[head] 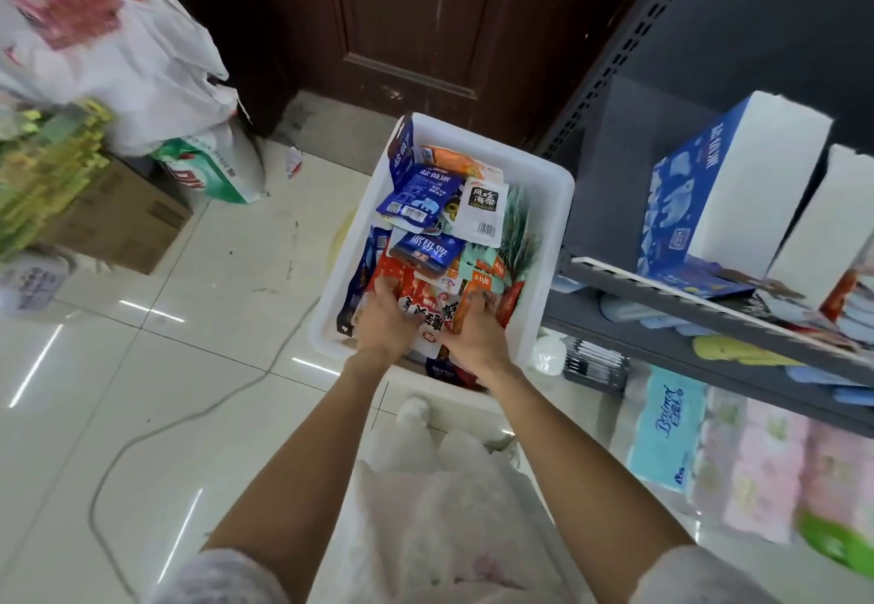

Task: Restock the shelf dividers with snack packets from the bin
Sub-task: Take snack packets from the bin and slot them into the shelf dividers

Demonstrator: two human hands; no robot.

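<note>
Reaching down into the white bin (544, 206), both hands work at its near end: the left hand (384, 319) has its fingers curled into the red snack packets (416, 301), and the right hand (477, 329) grips an orange-red packet beside them. Blue packets (418, 199) and a white packet (483, 213) lie heaped toward the far end of the bin. The bin sits on the tiled floor (189, 367), just left of the grey shelf (662, 291). On that shelf stand a blue-and-white divider box (723, 192) and another white one (832, 225) further right. Tissue packs (667, 428) fill the level below. To the far left stand a cardboard box (127, 220), a white plastic bag (142, 59) and a green-and-white sack (213, 168). A grey cable (156, 428) trails across the floor.
</note>
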